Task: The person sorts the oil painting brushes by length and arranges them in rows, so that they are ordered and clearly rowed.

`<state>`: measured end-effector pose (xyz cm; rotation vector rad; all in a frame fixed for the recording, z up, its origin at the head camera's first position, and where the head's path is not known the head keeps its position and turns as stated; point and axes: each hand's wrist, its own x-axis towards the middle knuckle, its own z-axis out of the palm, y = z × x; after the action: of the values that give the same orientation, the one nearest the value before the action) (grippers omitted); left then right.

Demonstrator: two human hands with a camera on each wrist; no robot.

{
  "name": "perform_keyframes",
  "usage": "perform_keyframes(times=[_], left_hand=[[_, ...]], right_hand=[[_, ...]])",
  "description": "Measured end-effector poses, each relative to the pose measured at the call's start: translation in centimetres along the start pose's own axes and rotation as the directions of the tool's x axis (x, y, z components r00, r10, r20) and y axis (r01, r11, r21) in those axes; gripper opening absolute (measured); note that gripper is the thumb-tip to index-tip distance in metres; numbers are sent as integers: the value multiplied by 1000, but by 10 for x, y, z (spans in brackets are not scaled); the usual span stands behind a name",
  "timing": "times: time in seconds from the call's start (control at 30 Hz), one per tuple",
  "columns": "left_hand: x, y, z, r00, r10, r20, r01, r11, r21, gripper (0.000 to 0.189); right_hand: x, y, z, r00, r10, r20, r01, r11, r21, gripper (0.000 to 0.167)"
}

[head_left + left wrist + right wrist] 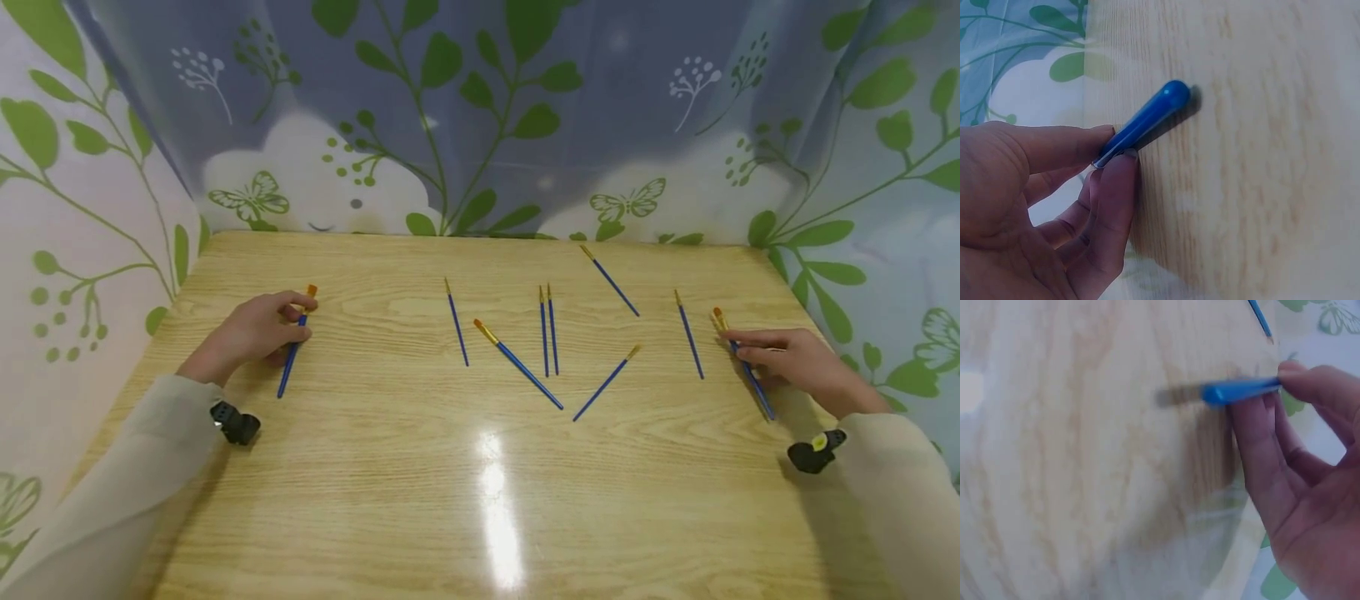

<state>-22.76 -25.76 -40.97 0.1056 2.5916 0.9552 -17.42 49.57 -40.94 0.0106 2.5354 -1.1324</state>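
Head view: pinch grips both sides, slip looked like the main risk

Left hand [251,329] was narrow, thumb and fingers pinching the left brush [290,359], mid-left of frame, bristles toward the top. Right hand [798,362] pinched the right brush [756,385], right of frame; couldn't tell if a second handle lay against it.

Risks, my read: slim round handles could roll out of a fingertip pinch. Outer thin brush [690,337] lay just beside the right hand, so a leftward sweep could knock it. Close pair [553,333], frame centre, could get grabbed together, being nearly touching.

Counts: hands 2. Held: left 1, right at least 1. Loose on table [337,500]: 7, i.e. 1 thick brush [525,371] at centre plus 6 thin, pair included.
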Motion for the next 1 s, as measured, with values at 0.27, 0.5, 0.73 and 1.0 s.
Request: perform_keyframes(times=[0.27, 0.5, 0.73, 1.0], left_hand=[[-2, 2, -1, 1000, 1, 12, -1, 1000, 8, 53], [-1, 0, -1, 1000, -6, 17, 6, 1000, 6, 54], [-1, 0, -1, 1000, -2, 12, 2, 1000, 5, 53], [0, 0, 0, 1000, 0, 10, 1, 1000, -11, 53]], right_hand=[[-5, 6, 1, 999, -23, 23, 20, 992, 121, 57], [-7, 10, 6, 994, -99, 47, 90, 982, 166, 50], [-5, 9, 12, 995, -99, 3, 95, 964, 247, 41], [-1, -2, 25, 994, -108, -20, 109, 958, 264, 37]])
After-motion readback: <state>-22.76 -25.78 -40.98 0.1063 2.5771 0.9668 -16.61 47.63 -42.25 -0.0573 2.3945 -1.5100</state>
